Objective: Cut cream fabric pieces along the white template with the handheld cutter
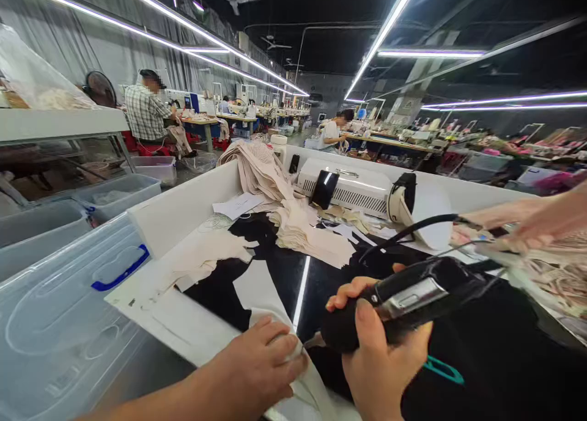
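Observation:
My right hand (pixel 380 360) is wrapped round a black handheld power tool (pixel 413 299) with a silver plate on its side and a black cable. The tool is slightly blurred, and I cannot make out its exact kind. Lower left of it, my left hand (pixel 257 369) has its fingers curled over a strip of off-white fabric (pixel 263 292). The strip runs up from under the hand across the black tabletop (pixel 279 256). A teal looped object (pixel 444 369) lies on the black surface, right of my right wrist.
Stacked beige fabric pieces (pixel 316 234), a phone (pixel 324 190) and a white lamp-like machine (pixel 362 186) stand behind. Another person's hands (pixel 545 216) reach in from the right, near a fabric heap (pixel 559 274). Clear plastic bins (pixel 64 323) stand left. Co-workers sit at sewing tables beyond.

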### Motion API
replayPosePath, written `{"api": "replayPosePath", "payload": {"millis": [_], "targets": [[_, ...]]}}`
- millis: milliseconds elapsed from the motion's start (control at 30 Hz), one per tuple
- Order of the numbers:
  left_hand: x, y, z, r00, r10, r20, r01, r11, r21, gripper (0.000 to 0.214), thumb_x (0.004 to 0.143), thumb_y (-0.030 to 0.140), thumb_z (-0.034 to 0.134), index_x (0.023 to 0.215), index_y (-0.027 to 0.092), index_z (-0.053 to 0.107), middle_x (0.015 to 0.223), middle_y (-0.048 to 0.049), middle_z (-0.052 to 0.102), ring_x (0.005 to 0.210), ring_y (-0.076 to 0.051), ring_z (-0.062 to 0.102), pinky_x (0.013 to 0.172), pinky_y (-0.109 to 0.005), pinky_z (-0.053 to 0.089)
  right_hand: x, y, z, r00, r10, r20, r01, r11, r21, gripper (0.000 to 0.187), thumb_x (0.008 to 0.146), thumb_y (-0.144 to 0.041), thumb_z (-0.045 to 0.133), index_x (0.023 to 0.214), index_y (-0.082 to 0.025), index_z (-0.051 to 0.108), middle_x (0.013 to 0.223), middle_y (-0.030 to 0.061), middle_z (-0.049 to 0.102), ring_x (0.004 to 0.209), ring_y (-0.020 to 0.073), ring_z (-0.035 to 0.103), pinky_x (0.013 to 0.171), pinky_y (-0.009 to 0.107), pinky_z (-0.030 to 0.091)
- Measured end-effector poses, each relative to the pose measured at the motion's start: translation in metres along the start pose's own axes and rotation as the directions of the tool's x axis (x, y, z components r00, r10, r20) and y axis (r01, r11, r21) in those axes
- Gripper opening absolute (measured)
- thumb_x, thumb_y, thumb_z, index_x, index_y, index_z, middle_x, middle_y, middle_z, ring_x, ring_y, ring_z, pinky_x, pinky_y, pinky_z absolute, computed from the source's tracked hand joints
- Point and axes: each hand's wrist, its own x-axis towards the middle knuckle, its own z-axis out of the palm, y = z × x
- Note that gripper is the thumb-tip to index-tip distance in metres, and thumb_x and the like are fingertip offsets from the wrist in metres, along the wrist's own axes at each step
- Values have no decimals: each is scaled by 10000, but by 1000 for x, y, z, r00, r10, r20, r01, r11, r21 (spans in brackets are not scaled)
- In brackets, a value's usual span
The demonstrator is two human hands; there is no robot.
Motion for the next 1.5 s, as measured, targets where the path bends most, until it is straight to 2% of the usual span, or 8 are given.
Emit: {"api": "replayPosePath", "payload": {"millis": [333, 500, 633, 800, 900, 1000, 1333, 1500], "targets": [[2, 2, -1, 1000, -10, -15, 10, 999, -34, 398, 1005, 325, 679, 1344, 163, 547, 1256, -97, 662, 1184, -282, 604, 1104, -425, 461, 4, -2, -1, 1000, -12, 14, 13, 998, -55, 389, 907, -223, 751, 1234, -346, 580, 847, -49, 683, 656, 129, 645, 612, 304, 596], [3, -9, -6, 995, -90, -34, 84, 985, -153, 392, 896, -2, 561, 1254, 159, 574, 1179, -75, 712, 1098, -220, 666, 1026, -320, 516, 10, -9, -6, 1000, -12, -16, 11, 999, -45, 550, 875, -233, 784, 1360, -347, 553, 841, -44, 691, 663, 138, 645, 618, 316, 598], [5, -26, -13, 999, -54, -4, 51, 973, -224, 412, 830, -85, 527, 1127, 193, 596, 1254, -37, 700, 1144, -183, 663, 982, -256, 522, 15, -13, -12, 999, -9, -33, 7, 999, -43, 557, 843, -249, 816, 1337, -331, 572, 839, -33, 700, 668, 149, 655, 604, 324, 601], [19, -29, -18, 978, -184, 95, 184, 983, 6, 250, 931, 1, 628, 1096, 190, 624, 1189, -52, 685, 1038, -211, 655, 890, -294, 534, 16, -20, -18, 997, -4, -77, 1, 999, -36, 589, 807, -286, 843, 1335, -294, 581, 798, -30, 692, 639, 151, 645, 581, 319, 600], [34, -16, -14, 926, -339, 165, 309, 933, 184, 75, 995, 153, 673, 1065, 170, 649, 1121, -71, 666, 974, -244, 643, 819, -338, 540, 13, -24, -21, 995, 19, -97, -21, 1000, -22, 594, 799, -290, 844, 1329, -297, 578, 793, -29, 698, 620, 152, 645, 571, 324, 599], [49, -1, -10, 877, -437, 201, 373, 881, 290, 117, 1017, 260, 676, 1055, 152, 650, 1049, -79, 647, 935, -258, 644, 766, -351, 543, 8, -27, -22, 995, 32, -91, -33, 999, -10, 568, 797, -278, 840, 1302, -308, 582, 797, -25, 704, 618, 160, 649, 559, 336, 600], [63, 8, -13, 860, -483, 168, 407, 845, 346, 149, 1033, 298, 659, 1004, 152, 668, 947, -62, 624, 809, -231, 647, 687, -327, 531, 0, -22, -30, 1000, 8, -3, -8, 1000, -27, 511, 859, -245, 782, 1313, -318, 558, 809, -14, 693, 633, 169, 650, 581, 365, 600], [63, 6, -6, 848, -519, 110, 451, 814, 366, 166, 1032, 311, 665, 1013, 147, 655, 931, -58, 621, 818, -222, 662, 690, -306, 535, 0, -23, -23, 999, -15, -46, 14, 1000, -19, 522, 835, -257, 798, 1297, -307, 561, 783, -27, 686, 608, 160, 637, 569, 346, 590]]}}
